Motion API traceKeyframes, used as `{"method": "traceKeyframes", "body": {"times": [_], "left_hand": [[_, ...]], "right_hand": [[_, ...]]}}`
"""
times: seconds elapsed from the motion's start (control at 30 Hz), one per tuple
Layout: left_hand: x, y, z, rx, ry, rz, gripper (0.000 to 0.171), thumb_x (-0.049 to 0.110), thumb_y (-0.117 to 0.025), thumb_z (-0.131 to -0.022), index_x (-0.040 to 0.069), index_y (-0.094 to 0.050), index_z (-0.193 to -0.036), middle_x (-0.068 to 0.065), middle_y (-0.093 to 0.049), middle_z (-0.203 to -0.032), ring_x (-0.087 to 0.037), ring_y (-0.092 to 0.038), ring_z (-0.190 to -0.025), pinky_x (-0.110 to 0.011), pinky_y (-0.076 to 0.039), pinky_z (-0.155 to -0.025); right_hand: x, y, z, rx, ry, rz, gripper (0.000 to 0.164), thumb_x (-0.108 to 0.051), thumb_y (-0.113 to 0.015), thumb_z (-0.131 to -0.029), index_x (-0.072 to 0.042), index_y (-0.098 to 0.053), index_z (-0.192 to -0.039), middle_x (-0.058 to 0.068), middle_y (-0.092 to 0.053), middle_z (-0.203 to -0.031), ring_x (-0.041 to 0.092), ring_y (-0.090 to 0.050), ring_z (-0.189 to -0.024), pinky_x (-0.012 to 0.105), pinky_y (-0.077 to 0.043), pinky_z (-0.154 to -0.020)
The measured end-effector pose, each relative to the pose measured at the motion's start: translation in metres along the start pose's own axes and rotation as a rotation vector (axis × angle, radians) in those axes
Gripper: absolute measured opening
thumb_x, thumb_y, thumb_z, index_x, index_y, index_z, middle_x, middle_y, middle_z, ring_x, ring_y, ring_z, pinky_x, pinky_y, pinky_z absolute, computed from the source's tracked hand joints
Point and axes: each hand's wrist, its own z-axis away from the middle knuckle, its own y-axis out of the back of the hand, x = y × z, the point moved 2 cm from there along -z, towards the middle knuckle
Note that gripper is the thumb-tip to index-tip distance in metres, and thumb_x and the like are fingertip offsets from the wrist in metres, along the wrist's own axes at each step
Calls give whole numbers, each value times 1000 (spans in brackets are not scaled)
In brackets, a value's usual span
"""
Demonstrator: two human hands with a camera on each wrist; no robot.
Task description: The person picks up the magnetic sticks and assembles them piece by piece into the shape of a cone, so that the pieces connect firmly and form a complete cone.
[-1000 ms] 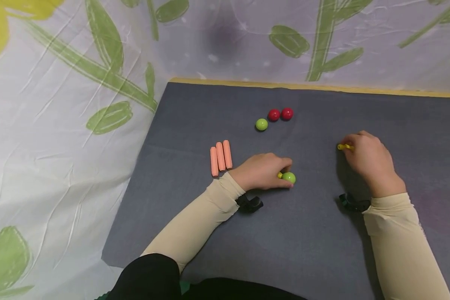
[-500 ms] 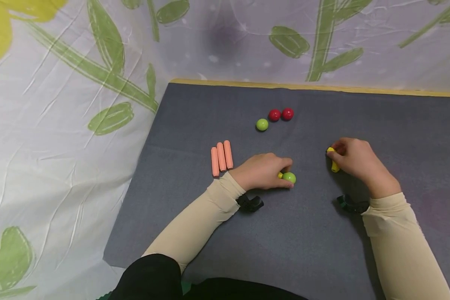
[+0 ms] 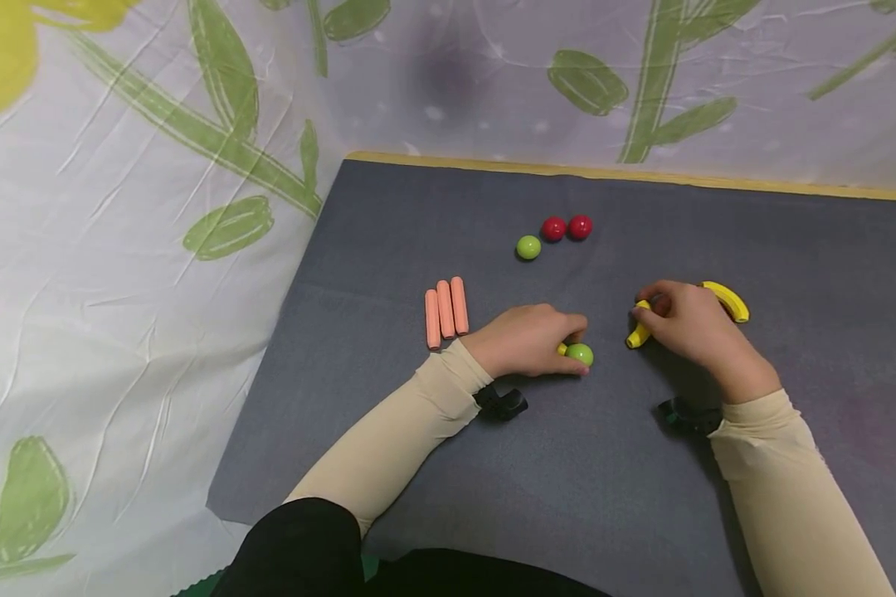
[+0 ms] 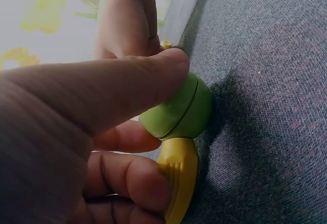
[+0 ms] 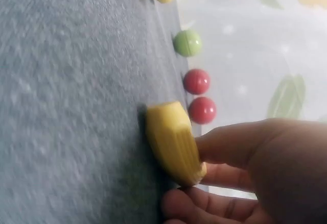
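1. L hand point(image 3: 533, 342) grips green ball point(image 3: 580, 355), 1st banana point(image 4: 180, 170) touching it, well off desk's point(image 3: 567, 497) L edge.
2. R hand point(image 3: 690, 327) pinches 2nd banana point(image 3: 637, 336), farther off L edge.
3. 3rd banana point(image 3: 731, 301) just beside R hand.

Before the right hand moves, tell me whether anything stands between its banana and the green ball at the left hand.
Nothing visible stands between the banana in the right hand and the green ball; a loose banana lies beyond that hand.

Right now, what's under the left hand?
The left hand partly covers a green ball and a yellow banana. The head view shows only a sliver of banana; anything else beneath the palm can't be seen.
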Motion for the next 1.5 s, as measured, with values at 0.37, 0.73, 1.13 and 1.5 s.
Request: {"method": "traceKeyframes", "body": {"times": [0.37,0.73,1.13,1.5], "left_hand": [[2,1,1,0,0,-2,33,50,-75,-97,21,-59,-94,6,-53,-73,-7,-48,-62,-24,-33,-55],[1,1,-3,-10,-13,-7,33,50,-74,-97,20,-61,-99,5,-55,-76,-8,-50,-63,-23,-34,-56],[0,1,1,-29,6,-8,32,49,-74,-98,20,-60,-99,5,-54,-75,-9,-51,-62,-24,-34,-55],[7,5,4,-48,45,-76,30,46,-73,-98,19,-61,-102,4,-55,-74,-10,-53,-63,-24,-37,-55]], "right_hand": [[-20,-15,-1,-1,55,-43,27,-21,-69,-101,3,-70,-114,11,-70,-84,18,-55,-64,32,-43,-59],[-30,-22,-1,-10,80,-61,25,-21,-68,-102,1,-71,-112,10,-70,-84,17,-54,-61,32,-44,-58],[-31,-25,0,-14,64,-83,21,-18,-69,-100,1,-71,-108,9,-71,-81,17,-57,-61,31,-45,-58],[-30,-28,1,-28,45,-77,22,-21,-69,-101,-1,-70,-109,8,-69,-79,19,-56,-60,34,-46,-58]]}}
